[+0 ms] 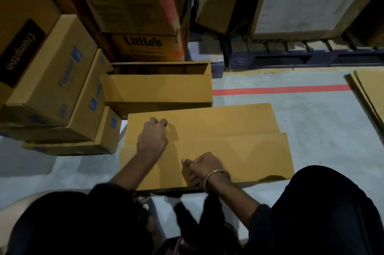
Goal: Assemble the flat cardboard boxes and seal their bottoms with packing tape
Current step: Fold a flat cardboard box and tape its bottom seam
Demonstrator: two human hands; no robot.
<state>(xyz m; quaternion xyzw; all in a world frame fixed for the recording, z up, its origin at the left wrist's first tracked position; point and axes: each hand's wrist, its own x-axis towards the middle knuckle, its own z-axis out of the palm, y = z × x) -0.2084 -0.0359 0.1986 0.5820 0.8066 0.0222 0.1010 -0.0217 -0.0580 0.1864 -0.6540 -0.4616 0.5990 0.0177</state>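
On the grey floor [311, 130] just ahead of my knees, the flat cardboard box [228, 144] is lying with its flaps spread, one flap sitting a step higher than the other across the middle. I am reaching my left hand [152, 139] out onto the far left part of the box; its fingers are curling under at the tips, knuckles bent, and they are pressing against the cardboard surface, though I cannot tell whether they are pinching an edge or only pushing. I am keeping my right hand [202, 166] at the near edge of the same box, fingers curled tight together and wrapping over that edge, thumb pointing left along the flap. A metal bangle [214, 173] is sitting on the right wrist.

Just beyond the flat box, an already opened box [158, 90] is standing with its top open, touching or nearly touching the flat one's far left corner. To the left, a stack of printed boxes [52, 80] is leaning at an angle, one with a dark Crompton label. Behind, a Little's carton [145, 46] is sitting under another carton. A red line [280, 89] is running across the floor to the right, and further flat cardboard sheets [369, 96] are lying at the right edge. A dark pallet [301, 55] is carrying a big carton with a white sheet on it
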